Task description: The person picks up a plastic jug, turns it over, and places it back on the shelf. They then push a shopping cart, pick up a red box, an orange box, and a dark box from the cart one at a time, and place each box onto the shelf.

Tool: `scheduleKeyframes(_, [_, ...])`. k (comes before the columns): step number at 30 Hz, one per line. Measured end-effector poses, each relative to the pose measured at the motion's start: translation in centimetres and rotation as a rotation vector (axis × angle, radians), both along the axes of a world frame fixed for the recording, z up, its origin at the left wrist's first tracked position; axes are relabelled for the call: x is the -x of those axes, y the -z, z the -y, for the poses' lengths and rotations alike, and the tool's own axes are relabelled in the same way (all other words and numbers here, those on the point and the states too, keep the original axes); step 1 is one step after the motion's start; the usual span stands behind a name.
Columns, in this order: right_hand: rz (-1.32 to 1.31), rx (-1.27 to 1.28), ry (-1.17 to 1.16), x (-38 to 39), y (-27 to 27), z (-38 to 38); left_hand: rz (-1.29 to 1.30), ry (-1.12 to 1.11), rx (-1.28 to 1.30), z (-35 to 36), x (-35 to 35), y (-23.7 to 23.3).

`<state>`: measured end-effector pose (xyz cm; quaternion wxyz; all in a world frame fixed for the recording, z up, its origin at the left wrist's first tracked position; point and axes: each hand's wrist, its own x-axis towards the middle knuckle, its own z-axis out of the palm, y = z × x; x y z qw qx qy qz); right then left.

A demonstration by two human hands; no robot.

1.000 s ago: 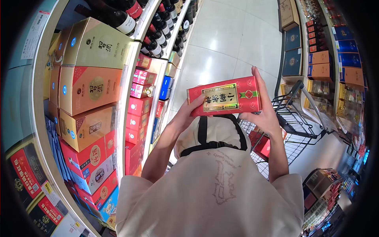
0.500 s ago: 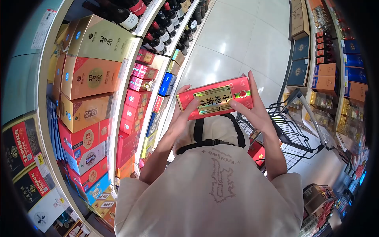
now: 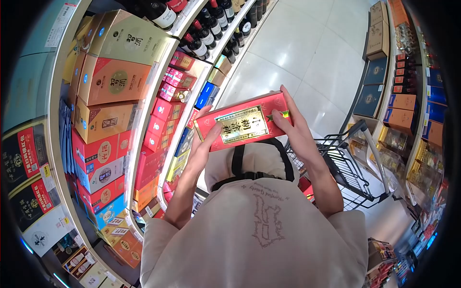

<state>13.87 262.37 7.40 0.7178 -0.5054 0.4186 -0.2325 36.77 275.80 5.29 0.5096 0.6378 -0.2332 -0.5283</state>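
A red liquor box (image 3: 240, 120) with a gold label and dark characters is held up in front of my chest, its long side running across. My left hand (image 3: 201, 140) grips its left end, thumb on the front face near the label. Around the right end my right hand (image 3: 294, 124) is closed, with the thumb pressed on the front and the fingers up behind the edge. The backs of both grips are hidden by the box. A light-coloured bag with black straps (image 3: 249, 163) hangs at my front, just below the box.
On the left, shelves hold gold and orange gift boxes (image 3: 117, 81), red boxes (image 3: 158, 126) and wine bottles (image 3: 201, 36). A black wire shopping cart (image 3: 353, 165) stands to the right. Further right, another shelf carries blue boxes (image 3: 370, 98). Pale floor tiles (image 3: 297, 43) run ahead.
The box has moved left and slightly down with both hands still on it. Its tilt has shifted, and light now glints off the gold label. The camera view has turned a little.
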Motion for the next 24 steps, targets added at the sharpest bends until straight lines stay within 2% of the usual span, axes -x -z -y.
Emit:
scheduleKeyframes(2, [-0.031,0.021,-0.040,0.1,-0.1,0.4,0.015,-0.020,-0.007,-0.1,0.2,-0.2])
scheduleKeyframes(4, [0.159,-0.199,0.028,0.2,-0.2,0.8,-0.019,-0.040,-0.008,-0.3,0.3,-0.3])
scheduleKeyframes(8, [0.097,-0.204,0.003,-0.1,-1.6,1.2,-0.039,-0.056,-0.022,-0.6,0.4,0.3])
scheduleKeyframes(13, [0.028,-0.121,-0.058,0.3,-0.4,1.4,-0.104,-0.061,-0.033,-0.3,0.5,0.4])
scheduleKeyframes(19, [0.072,-0.085,-0.063,0.3,0.2,1.8,-0.160,-0.085,0.002,-0.3,1.0,0.4])
scheduleKeyframes(24, [-0.028,0.024,-0.190,-0.8,1.8,2.9,-0.235,-0.152,-0.013,-0.5,1.2,1.7])
